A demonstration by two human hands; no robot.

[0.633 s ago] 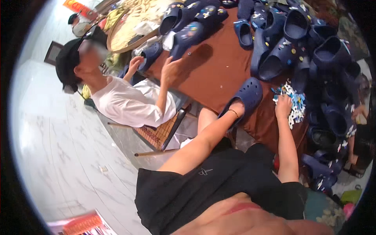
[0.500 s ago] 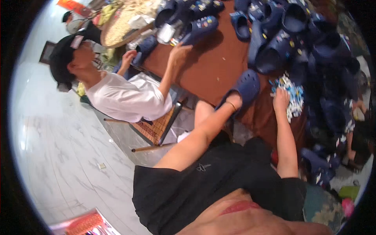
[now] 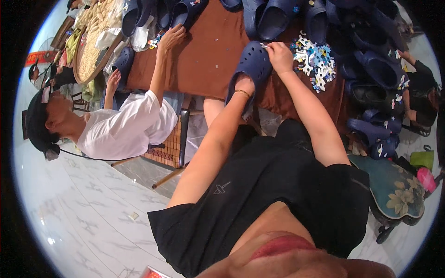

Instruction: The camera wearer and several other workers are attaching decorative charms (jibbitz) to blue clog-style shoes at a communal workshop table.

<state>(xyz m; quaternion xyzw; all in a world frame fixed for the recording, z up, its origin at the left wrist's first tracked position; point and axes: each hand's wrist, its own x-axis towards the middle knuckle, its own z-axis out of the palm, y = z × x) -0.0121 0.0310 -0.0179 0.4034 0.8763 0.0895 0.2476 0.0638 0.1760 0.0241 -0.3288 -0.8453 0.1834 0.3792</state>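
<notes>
My left hand (image 3: 244, 84) is pushed into the opening of a navy clog (image 3: 254, 58) with round vent holes and holds it up over the table's near edge; its fingers are hidden inside. At the clog's toe my right hand (image 3: 280, 56) is closed in a pinch on a small white shoe charm (image 3: 264, 45), which sits close to the holes. Just right of that hand lies a pile of white, blue and yellow shoe charms (image 3: 315, 62) on the brown tablecloth (image 3: 208, 60).
Many navy clogs (image 3: 278, 21) line the table's far and right sides. On the left a co-worker in a white shirt (image 3: 127, 123) sits with a hand at another clog (image 3: 187, 11). A round tray (image 3: 95, 53) of pale pieces stands beyond. A cushioned stool (image 3: 394, 190) is at right.
My right hand has moved from the charm pile up and left to the clog's toe, now with a white charm. The clog is more upright. The whole view has turned and shifted.
</notes>
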